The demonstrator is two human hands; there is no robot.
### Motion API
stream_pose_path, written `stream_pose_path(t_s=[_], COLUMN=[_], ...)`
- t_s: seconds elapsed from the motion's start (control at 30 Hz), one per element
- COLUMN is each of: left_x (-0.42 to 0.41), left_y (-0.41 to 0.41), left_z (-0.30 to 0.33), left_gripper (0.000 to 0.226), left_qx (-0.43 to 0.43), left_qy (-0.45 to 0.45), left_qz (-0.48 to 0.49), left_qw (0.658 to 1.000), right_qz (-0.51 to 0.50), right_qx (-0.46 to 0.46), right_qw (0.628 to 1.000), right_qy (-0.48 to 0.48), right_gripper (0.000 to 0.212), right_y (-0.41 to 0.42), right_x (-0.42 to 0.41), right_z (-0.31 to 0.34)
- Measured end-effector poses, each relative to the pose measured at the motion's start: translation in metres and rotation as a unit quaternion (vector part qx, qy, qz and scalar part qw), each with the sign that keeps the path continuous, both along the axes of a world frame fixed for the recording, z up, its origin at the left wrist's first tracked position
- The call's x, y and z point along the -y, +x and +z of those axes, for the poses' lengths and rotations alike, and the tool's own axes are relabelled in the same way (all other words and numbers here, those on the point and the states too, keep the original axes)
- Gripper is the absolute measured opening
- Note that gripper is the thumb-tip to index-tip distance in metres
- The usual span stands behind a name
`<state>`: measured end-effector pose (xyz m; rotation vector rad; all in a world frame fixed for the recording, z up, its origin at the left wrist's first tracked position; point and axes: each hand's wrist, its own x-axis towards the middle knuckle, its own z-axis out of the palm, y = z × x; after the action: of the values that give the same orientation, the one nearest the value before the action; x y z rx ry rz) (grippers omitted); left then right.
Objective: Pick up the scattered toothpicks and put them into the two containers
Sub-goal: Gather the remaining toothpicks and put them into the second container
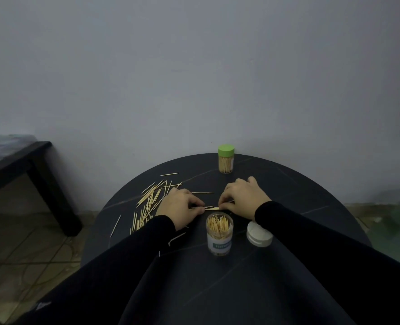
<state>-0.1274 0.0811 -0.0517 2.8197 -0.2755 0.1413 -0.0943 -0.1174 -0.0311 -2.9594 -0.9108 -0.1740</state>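
Your left hand [179, 205] and right hand [243, 197] pinch, it seems, a small bundle of thin pale wooden toothpicks [211, 208] above the open clear plastic jar [219, 234]. More scattered toothpicks [150, 198] lie leftward on the round dark marbled table [288, 184]; a green-capped jar [226, 158] stands by the grey wall [194, 66].

Two arms were seen, both covered by long black sleeves, plain and close-fitting, ending at the wrists. Left sleeve [128, 249] and right sleeve [311, 233] were matched in fabric and colour. Left hand [180, 207] and right hand [243, 195], beyond the open container [219, 233], were left bare: no gloves, rings or watch seen.
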Motion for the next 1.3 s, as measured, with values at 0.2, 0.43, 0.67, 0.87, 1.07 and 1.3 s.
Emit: stream_pose_path(t_s=[0.2, 0.43, 0.67, 0.87, 1.07, 1.3], left_x=[-0.001, 0.006, 0.025, 0.022, 0.005, -0.016], left_y=[-0.005, -0.007, 0.0, 0.007, 0.003, 0.007], left_z=[0.001, -0.001, 0.0, 0.003, 0.012, 0.011], left_gripper=[0.02, 0.028, 0.027, 0.016, 0.015, 0.052], left_qx=[0.005, 0.019, 0.019, 0.011, 0.007, -0.011], left_qy=[0.002, 0.008, 0.009, -0.009, 0.051, 0.111], left_qz=[0.016, -0.012, -0.043, -0.053, -0.089, -0.005], left_qw=[1.0, 1.0, 0.999, 0.998, 0.995, 0.994], right_qz=[-0.026, -0.023, -0.039, -0.033, -0.034, -0.074], right_qx=[-0.023, -0.106, -0.129, -0.12, -0.087, -0.065], right_qw=[0.999, 0.994, 0.991, 0.991, 0.995, 0.995], right_qy=[-0.002, -0.001, 0.019, 0.047, 0.025, 0.019], right_gripper=[0.02, 0.033, 0.028, 0.013, 0.012, 0.025], right_y=[-0.003, -0.001, 0.005, 0.011, 0.011, 0.008], right_x=[0.011, 0.028, 0.035, 0.023, 0.017, 0.016], right_z=[0.005, 0.013, 0.014, 0.005, 0.007, 0.004])
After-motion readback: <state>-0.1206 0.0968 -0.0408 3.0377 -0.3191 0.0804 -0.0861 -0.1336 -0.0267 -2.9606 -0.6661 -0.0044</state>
